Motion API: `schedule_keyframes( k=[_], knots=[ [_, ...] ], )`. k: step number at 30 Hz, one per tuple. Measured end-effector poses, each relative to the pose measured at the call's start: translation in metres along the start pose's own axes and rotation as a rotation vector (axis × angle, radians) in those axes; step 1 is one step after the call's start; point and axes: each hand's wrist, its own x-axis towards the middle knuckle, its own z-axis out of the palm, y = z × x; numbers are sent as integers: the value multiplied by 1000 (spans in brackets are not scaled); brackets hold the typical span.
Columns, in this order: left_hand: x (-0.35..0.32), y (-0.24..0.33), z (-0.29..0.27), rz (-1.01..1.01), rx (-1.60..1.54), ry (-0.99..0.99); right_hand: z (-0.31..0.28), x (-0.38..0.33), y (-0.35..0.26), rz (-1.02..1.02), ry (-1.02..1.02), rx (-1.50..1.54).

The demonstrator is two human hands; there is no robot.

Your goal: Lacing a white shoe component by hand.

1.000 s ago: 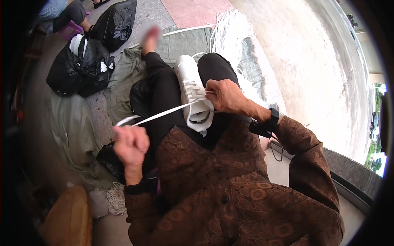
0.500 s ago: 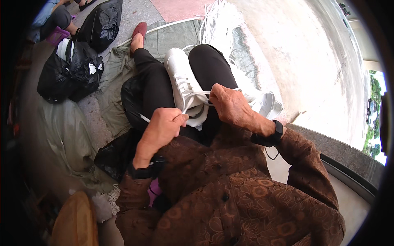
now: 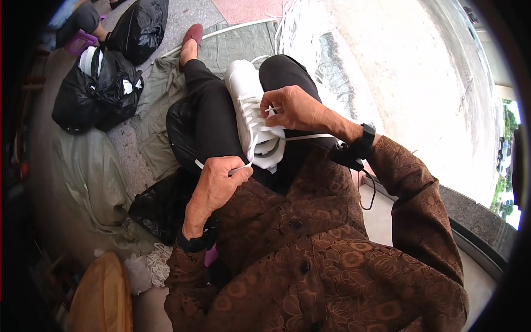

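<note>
A white sneaker [image 3: 241, 77] rests between my thighs, its toe pointing away from me and its opening toward me. White laces cross its upper part. My left hand [image 3: 214, 185] pinches a white shoelace [image 3: 251, 149] that runs taut down from the eyelets, near the heel end. Over the right side of the lacing is my right hand [image 3: 293, 108], thumb and fingers closed on a short, thin white lace end. From under this hand another stretch of lace runs off to the right across my thigh.
A heap of loose white laces [image 3: 298, 27] lies beyond my right knee on a grey-green cloth [image 3: 235, 41]. Black plastic bags [image 3: 83, 108] stand at the left, with another person's leg [image 3: 83, 22] behind. A round wooden piece [image 3: 102, 293] is at the lower left.
My right hand has moved left and away from me onto the lacing. My left hand has drawn slightly toward me, still pinching its lace.
</note>
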Motion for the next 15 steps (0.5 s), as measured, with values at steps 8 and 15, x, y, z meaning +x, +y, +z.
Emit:
schedule_keyframes(
  k=[8, 15],
  knots=[
    [-5, 0, 6, 85, 18, 41, 24, 5, -6, 48, 26, -188],
    [-11, -3, 8, 134, 68, 34, 30, 1, -2, 177, 28, -201]
  ],
)
